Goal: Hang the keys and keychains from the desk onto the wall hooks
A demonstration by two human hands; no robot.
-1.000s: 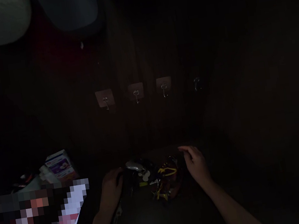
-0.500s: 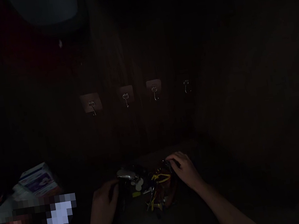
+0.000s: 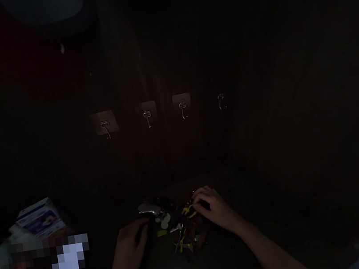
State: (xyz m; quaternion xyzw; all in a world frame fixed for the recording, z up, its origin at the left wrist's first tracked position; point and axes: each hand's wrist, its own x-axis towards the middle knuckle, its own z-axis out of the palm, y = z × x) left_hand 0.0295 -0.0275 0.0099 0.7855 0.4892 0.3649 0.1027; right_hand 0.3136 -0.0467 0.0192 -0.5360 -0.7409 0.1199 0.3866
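Note:
In dim light, a pile of keys (image 3: pixel 176 228) with metal pieces and cords lies on a dark surface between my hands. A shiny oval piece (image 3: pixel 149 209) and pale round tags (image 3: pixel 165 220) are on its left side. Beside that part is my left hand (image 3: pixel 130 243), its thumb and fingers apart and nothing seen in them. My right hand (image 3: pixel 212 206) bends over the right side of the pile. Its thumb tip is close to a yellow loop (image 3: pixel 188 211), with a gap between thumb and fingers; whether it touches the loop is unclear.
Several metal hooks, including a left hook (image 3: pixel 105 125) and a middle hook (image 3: pixel 181 107), are mounted on the dark wall behind. A white and purple box (image 3: pixel 40 221) stands at the left, near blurred-out items. Dark rounded shapes hang at the upper left.
My right hand has moved left and slightly down over the keys, and its thumb and fingertips have parted. My left hand has shifted a little right, closer to the pile. The view has shifted slightly.

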